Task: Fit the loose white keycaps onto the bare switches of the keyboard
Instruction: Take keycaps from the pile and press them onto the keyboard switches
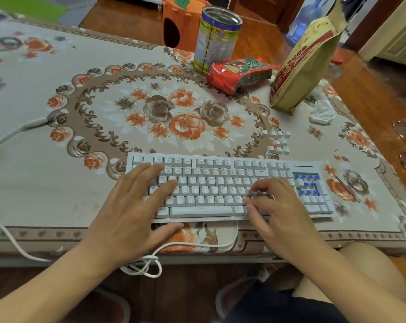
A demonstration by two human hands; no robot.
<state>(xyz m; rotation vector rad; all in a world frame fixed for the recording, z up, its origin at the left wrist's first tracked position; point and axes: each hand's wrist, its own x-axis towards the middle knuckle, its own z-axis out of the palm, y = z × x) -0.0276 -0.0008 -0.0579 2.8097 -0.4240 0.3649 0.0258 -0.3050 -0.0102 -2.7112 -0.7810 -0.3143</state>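
Two hands on a white keyboard (220,183) that sits at the near edge of a table with a floral cloth (57,159). Left hand (130,210) lies flat over the keyboard's left end, fingers spread and straight, tips on the upper letter rows, thumb off the front edge on the cloth; it holds nothing. Right hand (279,213) hovers over the right part of the main key block, fingers curled down, tips bunched near the lower rows. Cannot tell if it pinches a keycap; the tips are blurred.

Main block looks fully capped. Numpad area at the keyboard's right end has bare switches (307,184), blue stems showing, several rows, with some white caps around and among them. Loose keycaps (277,143) lie in a small cluster on the cloth just behind the keyboard's right half, apart from both hands.

White cable (197,245) runs from the keyboard's front edge, hangs over the table edge and loops in a knot below. Another white cable (15,130) lies at far left. Behind: tin can (217,39), red snack bag (240,73) touching it, tall tan bag (306,61) upright, crumpled white tissue (322,113) beside it. Orange box (182,24) on the floor beyond the table. Person's knees show at the bottom.
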